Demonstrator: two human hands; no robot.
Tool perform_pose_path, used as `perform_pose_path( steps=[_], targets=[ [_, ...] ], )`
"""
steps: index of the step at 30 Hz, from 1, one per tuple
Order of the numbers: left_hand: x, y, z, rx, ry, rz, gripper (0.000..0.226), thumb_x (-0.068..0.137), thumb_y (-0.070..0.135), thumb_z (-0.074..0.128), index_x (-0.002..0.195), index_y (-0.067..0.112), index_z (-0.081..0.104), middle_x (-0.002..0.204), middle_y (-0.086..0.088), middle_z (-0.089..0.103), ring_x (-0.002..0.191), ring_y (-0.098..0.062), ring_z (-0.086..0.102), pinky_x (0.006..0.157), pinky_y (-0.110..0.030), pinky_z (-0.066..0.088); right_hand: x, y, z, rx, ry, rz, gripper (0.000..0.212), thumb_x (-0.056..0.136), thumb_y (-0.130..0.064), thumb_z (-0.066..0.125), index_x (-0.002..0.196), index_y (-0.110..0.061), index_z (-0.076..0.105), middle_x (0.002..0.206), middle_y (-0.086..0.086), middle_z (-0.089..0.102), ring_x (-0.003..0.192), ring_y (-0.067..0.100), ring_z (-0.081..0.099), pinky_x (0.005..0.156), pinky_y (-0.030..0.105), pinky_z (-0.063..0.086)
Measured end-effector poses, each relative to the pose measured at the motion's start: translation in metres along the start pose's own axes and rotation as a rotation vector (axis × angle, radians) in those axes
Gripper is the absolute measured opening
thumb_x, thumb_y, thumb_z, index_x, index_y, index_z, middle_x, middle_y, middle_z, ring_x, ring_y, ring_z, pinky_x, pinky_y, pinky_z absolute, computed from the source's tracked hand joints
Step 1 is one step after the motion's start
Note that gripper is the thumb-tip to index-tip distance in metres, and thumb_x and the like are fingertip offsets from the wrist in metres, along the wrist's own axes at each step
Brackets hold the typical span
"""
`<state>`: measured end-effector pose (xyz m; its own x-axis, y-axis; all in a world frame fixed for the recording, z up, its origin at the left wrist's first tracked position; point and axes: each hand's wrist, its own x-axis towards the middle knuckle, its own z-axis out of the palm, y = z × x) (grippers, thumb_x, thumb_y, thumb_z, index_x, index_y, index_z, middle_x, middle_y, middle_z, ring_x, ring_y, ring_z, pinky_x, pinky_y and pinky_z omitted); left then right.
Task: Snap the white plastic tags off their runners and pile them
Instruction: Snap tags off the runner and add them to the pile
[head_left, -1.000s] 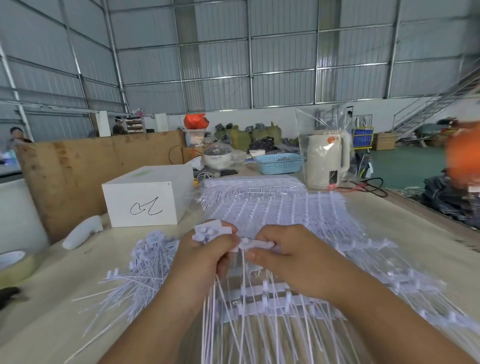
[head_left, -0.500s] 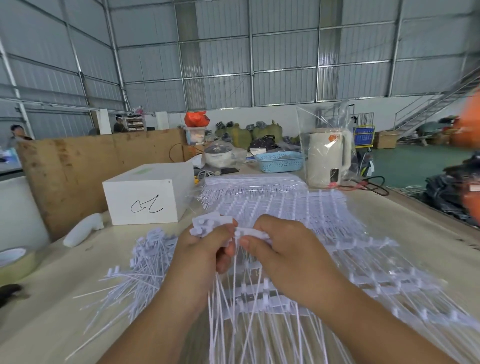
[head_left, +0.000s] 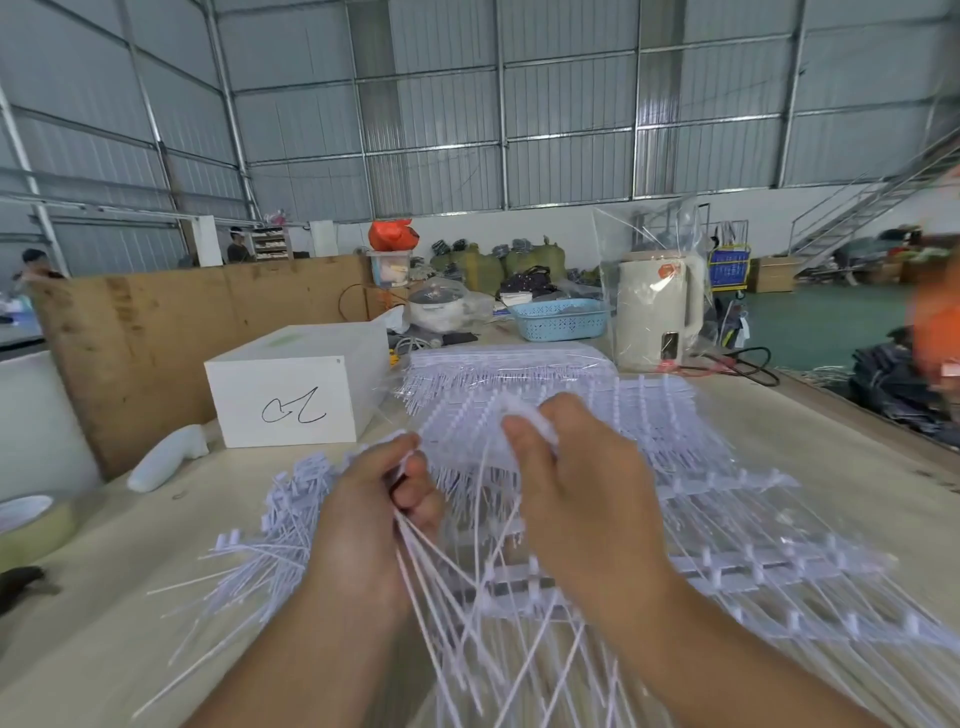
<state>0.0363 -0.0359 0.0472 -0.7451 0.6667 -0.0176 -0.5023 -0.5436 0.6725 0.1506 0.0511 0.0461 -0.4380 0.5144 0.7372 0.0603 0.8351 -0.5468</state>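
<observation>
Midframe, gripping a bundle of freed white tags (head_left: 441, 561) in left hand (head_left: 374, 514), pinching the runner (head_left: 524, 415) in right hand (head_left: 576, 483), likely to snap, pile (head_left: 270, 525) lower left.

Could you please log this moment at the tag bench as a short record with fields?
left hand: grips a bunch of loose tags
right hand: pinches a runner piece, blurred
pile: on the table, left of the hands
uncut runners: spread under and right of the hands
bagged stack: behind them
white box: at the back left
kettle: in a clear bag, back right
</observation>
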Motion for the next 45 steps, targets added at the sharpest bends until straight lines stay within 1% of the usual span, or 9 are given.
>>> perform_pose_path(
  steps=[4, 8, 13, 19, 25, 31, 36, 40, 45],
  targets=[
    [0.006, 0.012, -0.009, 0.308, -0.014, 0.165, 0.016, 0.088, 0.01, 0.058, 0.073, 0.015, 0.059, 0.053, 0.001, 0.043, 0.037, -0.008, 0.032, 0.037, -0.02, 0.028, 0.011, 0.012, -0.015, 0.185, -0.18, -0.002, 0.031, 0.091, -0.048, 0.048, 0.073, -0.024, 0.044, 0.045, -0.006, 0.04, 0.039, 0.01, 0.033, 0.044, 0.03, 0.03],
    [-0.009, 0.001, 0.002, 0.58, -0.213, 0.237, 0.01, 0.078, 0.022, 0.066, 0.069, 0.018, 0.07, 0.049, -0.003, 0.042, 0.037, -0.012, 0.033, 0.042, -0.02, 0.029, 0.007, 0.016, -0.012, 0.225, -0.473, -0.005, 0.012, 0.093, -0.047, 0.053, 0.102, -0.041, 0.046, 0.054, -0.012, 0.054, 0.039, 0.005, 0.045, 0.044, 0.017, 0.032],
    [-0.011, 0.008, 0.003, 0.438, -0.281, 0.033, 0.015, 0.06, 0.024, 0.072, 0.072, 0.015, 0.074, 0.048, -0.007, 0.032, 0.032, -0.011, 0.027, 0.038, -0.015, 0.027, 0.008, 0.02, -0.013, 0.207, -0.481, 0.02, 0.027, 0.089, -0.053, 0.058, 0.108, -0.053, 0.04, 0.089, -0.014, 0.053, 0.061, -0.001, 0.059, 0.056, 0.019, 0.04],
    [-0.014, 0.008, 0.0, 0.549, -0.379, 0.067, 0.026, 0.068, 0.028, 0.074, 0.065, 0.01, 0.057, 0.05, -0.006, 0.04, 0.035, -0.011, 0.032, 0.039, -0.018, 0.03, 0.01, 0.019, -0.016, 0.314, -0.489, -0.001, 0.031, 0.089, -0.043, 0.064, 0.113, -0.044, 0.044, 0.061, -0.012, 0.054, 0.047, 0.005, 0.047, 0.044, 0.021, 0.036],
    [-0.01, 0.006, -0.004, 0.695, -0.419, 0.145, 0.072, 0.072, 0.041, 0.077, 0.1, -0.021, 0.054, 0.047, 0.002, 0.043, 0.037, -0.008, 0.034, 0.039, -0.017, 0.032, 0.01, 0.018, -0.016, 0.252, -0.484, -0.008, 0.036, 0.087, -0.046, 0.064, 0.115, -0.045, 0.043, 0.061, -0.013, 0.055, 0.048, 0.003, 0.048, 0.048, 0.023, 0.038],
    [-0.013, -0.001, -0.001, 0.769, -0.498, 0.165, 0.004, 0.068, 0.023, 0.074, 0.072, 0.024, 0.077, 0.056, 0.005, 0.062, 0.045, -0.003, 0.05, 0.042, -0.012, 0.035, 0.006, 0.018, -0.011, 0.151, -0.54, -0.051, 0.041, 0.087, -0.035, 0.051, 0.123, -0.046, 0.036, 0.073, -0.016, 0.065, 0.054, 0.002, 0.053, 0.052, 0.021, 0.042],
    [-0.013, -0.002, 0.0, 0.743, -0.436, 0.202, 0.012, 0.063, 0.026, 0.079, 0.073, 0.021, 0.074, 0.063, -0.007, 0.06, 0.047, -0.008, 0.048, 0.043, -0.016, 0.034, 0.007, 0.015, -0.015, 0.221, -0.574, -0.058, 0.029, 0.085, -0.045, 0.054, 0.113, -0.044, 0.049, 0.084, -0.01, 0.072, 0.057, 0.007, 0.061, 0.051, 0.025, 0.046],
    [-0.01, -0.003, -0.001, 0.668, -0.342, 0.267, 0.007, 0.065, 0.018, 0.069, 0.059, 0.021, 0.068, 0.049, -0.002, 0.05, 0.04, -0.009, 0.039, 0.039, -0.017, 0.028, 0.011, 0.018, -0.022, 0.23, -0.568, -0.024, 0.024, 0.08, -0.056, 0.062, 0.089, -0.034, 0.061, 0.065, -0.01, 0.06, 0.051, 0.007, 0.054, 0.051, 0.027, 0.043],
    [-0.008, -0.001, -0.003, 0.714, -0.294, 0.255, 0.008, 0.067, 0.019, 0.066, 0.06, 0.021, 0.07, 0.049, -0.007, 0.05, 0.038, -0.011, 0.038, 0.038, -0.018, 0.027, 0.015, 0.028, -0.023, 0.163, -0.624, 0.022, 0.025, 0.093, -0.037, 0.061, 0.072, -0.025, 0.055, 0.052, -0.011, 0.048, 0.046, 0.005, 0.043, 0.05, 0.027, 0.036]
  ],
)
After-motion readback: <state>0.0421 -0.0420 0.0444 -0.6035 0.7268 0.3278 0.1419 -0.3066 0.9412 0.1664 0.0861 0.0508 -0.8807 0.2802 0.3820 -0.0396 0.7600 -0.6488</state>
